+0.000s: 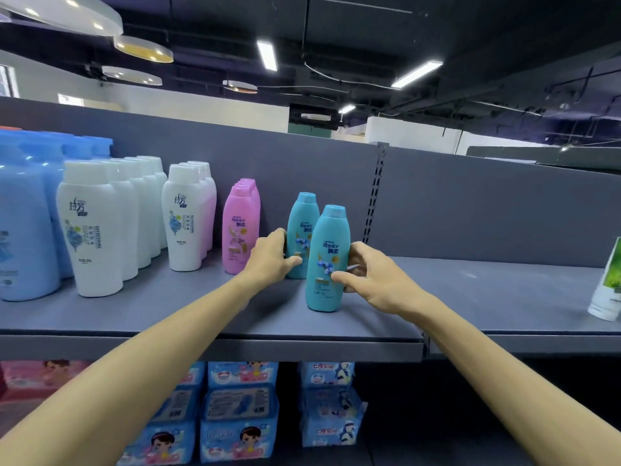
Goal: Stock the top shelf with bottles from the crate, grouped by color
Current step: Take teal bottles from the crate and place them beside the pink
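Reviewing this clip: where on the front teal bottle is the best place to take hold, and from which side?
Grip the front teal bottle round its lower body, from the right, where the right hand already curls on it. It stands upright, the body looks broad and smooth there, while the cap end narrows. The rear teal bottle, held by the left hand, crowds its left.

A shop: shelf (208, 317) rows of shampoo bottles (188, 216), strip lights (267, 55).
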A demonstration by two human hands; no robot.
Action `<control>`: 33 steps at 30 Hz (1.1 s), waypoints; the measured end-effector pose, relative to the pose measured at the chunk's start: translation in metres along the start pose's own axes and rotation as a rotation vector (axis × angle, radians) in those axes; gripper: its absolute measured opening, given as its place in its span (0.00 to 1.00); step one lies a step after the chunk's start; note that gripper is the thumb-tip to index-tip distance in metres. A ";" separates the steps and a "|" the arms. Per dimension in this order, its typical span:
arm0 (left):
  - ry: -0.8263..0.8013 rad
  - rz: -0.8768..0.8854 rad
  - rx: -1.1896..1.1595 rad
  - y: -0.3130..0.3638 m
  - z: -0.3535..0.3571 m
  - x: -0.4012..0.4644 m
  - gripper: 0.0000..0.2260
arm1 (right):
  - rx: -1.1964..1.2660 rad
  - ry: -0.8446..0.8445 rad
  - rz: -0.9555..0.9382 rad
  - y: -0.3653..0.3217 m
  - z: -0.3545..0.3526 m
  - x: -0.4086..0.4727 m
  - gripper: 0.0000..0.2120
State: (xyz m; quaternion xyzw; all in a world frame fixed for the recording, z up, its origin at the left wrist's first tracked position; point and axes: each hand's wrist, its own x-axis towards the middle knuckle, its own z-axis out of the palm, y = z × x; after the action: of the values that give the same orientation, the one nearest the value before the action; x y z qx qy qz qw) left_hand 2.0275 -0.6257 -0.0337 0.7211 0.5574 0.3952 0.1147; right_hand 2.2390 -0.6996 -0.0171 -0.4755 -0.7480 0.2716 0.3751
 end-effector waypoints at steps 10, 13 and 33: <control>0.007 -0.159 0.058 -0.003 0.031 0.059 0.15 | -0.029 -0.014 -0.010 0.029 -0.008 0.051 0.16; -0.012 -0.194 0.077 -0.003 0.033 0.069 0.15 | -0.027 -0.017 -0.020 0.033 -0.007 0.059 0.15; 0.112 -0.205 0.194 0.003 0.034 0.072 0.10 | -0.065 0.008 -0.031 0.052 0.000 0.112 0.16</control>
State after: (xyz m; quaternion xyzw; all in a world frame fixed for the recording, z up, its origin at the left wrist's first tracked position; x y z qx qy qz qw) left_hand 2.0580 -0.5526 -0.0225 0.6449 0.6692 0.3655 0.0528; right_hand 2.2355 -0.5767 -0.0226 -0.4769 -0.7622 0.2394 0.3665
